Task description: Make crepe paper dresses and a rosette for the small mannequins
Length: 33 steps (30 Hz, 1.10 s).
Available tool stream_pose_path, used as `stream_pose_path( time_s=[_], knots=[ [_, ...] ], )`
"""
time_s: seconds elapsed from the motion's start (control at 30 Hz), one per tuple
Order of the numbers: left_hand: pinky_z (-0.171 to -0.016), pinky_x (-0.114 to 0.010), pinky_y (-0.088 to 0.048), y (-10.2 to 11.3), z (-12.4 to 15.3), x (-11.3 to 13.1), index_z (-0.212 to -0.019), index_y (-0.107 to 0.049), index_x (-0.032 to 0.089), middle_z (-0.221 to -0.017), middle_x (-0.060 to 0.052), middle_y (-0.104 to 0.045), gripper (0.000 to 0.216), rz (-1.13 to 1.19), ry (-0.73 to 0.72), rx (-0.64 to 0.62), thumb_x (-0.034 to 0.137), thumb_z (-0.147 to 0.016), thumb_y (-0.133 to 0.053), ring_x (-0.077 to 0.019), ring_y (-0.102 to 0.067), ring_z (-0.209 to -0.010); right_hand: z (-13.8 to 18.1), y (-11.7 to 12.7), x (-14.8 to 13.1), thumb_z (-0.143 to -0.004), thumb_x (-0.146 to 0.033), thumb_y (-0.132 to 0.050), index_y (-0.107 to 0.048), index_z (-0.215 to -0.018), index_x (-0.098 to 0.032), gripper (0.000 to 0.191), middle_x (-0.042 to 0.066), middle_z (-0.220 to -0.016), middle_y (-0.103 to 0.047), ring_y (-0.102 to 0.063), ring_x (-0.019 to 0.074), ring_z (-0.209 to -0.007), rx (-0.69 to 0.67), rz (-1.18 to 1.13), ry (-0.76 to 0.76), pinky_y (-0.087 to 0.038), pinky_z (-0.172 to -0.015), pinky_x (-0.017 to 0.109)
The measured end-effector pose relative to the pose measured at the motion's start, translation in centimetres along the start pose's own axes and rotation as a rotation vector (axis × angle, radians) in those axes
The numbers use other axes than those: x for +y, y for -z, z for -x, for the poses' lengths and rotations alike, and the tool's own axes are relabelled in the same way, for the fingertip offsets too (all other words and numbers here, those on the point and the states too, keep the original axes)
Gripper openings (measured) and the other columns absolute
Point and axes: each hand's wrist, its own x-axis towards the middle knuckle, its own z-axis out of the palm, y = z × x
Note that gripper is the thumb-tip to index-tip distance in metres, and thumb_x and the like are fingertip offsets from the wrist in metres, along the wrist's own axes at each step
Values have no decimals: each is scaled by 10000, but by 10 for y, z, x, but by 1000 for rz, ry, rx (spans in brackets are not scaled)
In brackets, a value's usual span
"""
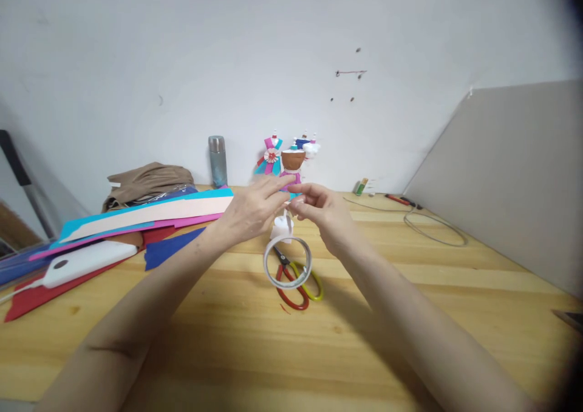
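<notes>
A small mannequin with a brown top and a magenta band stands upright between my hands. The fingers of my left hand are bent around its lower part from the left, with the fingertips partly hidden. On the other side, my right hand pinches thumb and forefinger together beside the mannequin's turquoise lower part; what lies in the pinch is too small to make out. Just below the hands is a white piece, perhaps a stand. Nearer me, a roll of tape stands over scissors with red and yellow handles.
More dressed mannequins stand behind. Coloured sheets, a blue piece, a white device with a cable and brown cloth lie left. A flask stands by the wall. A wire loop and small green box are right.
</notes>
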Motion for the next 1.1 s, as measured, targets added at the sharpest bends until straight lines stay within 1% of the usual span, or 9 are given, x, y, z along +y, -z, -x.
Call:
stream_pose_path(
  time_s=[0.23, 0.47, 0.53, 0.63, 0.7, 0.8, 0.87, 1.0, 1.1],
  knots=[
    [-1054, -469, -513, 2, 0, 5, -1021, -590, 153, -1422, -203, -572, 106, 76, 105, -59, 207, -937, -554, -279, -559, -1329, 1, -1, -2, -606, -334, -767, -652, -913, -198, 355, -27, -668, -633, -583, 143, -619, -17, -20, 5, -477, -621, 311],
    [-1051, -464, -500, 1, 3, 2, -1083, -539, 166, -1405, -204, -573, 240, 139, 190, -129, 236, -879, -644, -295, -547, -1335, 2, 0, -3, -599, -301, -740, -658, -935, -184, 366, -36, -675, -612, -576, 141, -617, -21, 7, -16, -484, -643, 326],
    [-980, -443, -531, 1, 3, 2, -1121, -532, 171, -1331, -177, -618, 326, 181, 234, -154, 235, -841, -687, -291, -609, -1239, 1, 1, -3, -597, -297, -738, -658, -927, -183, 359, -39, -661, -604, -573, 140, -616, -18, 6, -11, -482, -645, 326],
    [-827, -375, -555, 1, 1, 3, -1076, -540, 191, -1087, -87, -682, 362, 298, 384, -167, 255, -784, -743, -239, -683, -980, 1, 1, -4, -606, -315, -729, -650, -925, -190, 352, -30, -668, -612, -581, 151, -626, -16, 18, 1, -479, -634, 327],
    [-759, -330, -548, 1, -1, 5, -1007, -531, 196, -989, -44, -666, 361, 415, 510, -113, 270, -748, -773, -194, -680, -857, 1, 1, -5, -608, -327, -727, -646, -917, -192, 347, -25, -680, -615, -583, 152, -629, -7, 21, 11, -479, -634, 328],
    [-693, -277, -532, 3, -4, 5, -974, -524, 191, -938, -17, -648, 368, 585, 689, 23, 290, -728, -779, -145, -662, -764, 2, 2, -6, -609, -331, -741, -642, -902, -193, 338, -26, -689, -608, -575, 145, -627, 6, 13, 23, -488, -648, 332],
    [-646, -251, -512, 5, -6, 4, -941, -559, 176, -873, -9, -649, 316, 694, 786, 52, 311, -734, -757, -127, -639, -717, 2, 2, -6, -611, -331, -755, -643, -903, -196, 341, -24, -697, -611, -581, 149, -636, 18, -4, 31, -501, -660, 340],
    [-517, -203, -420, 8, -8, 3, -876, -668, 126, -702, -1, -621, 273, 956, 881, -149, 341, -721, -736, -87, -540, -586, 3, 0, -5, -617, -334, -773, -650, -910, -200, 345, -7, -728, -645, -618, 169, -657, 60, -49, 39, -526, -672, 359],
    [-434, -183, -317, 7, -9, 8, -923, -679, 121, -634, 35, -570, 323, 1096, 933, -162, 337, -698, -760, -47, -436, -481, 4, -1, -5, -622, -336, -786, -652, -920, -201, 354, 2, -741, -671, -633, 171, -661, 77, -64, 46, -533, -675, 359]
  ],
)
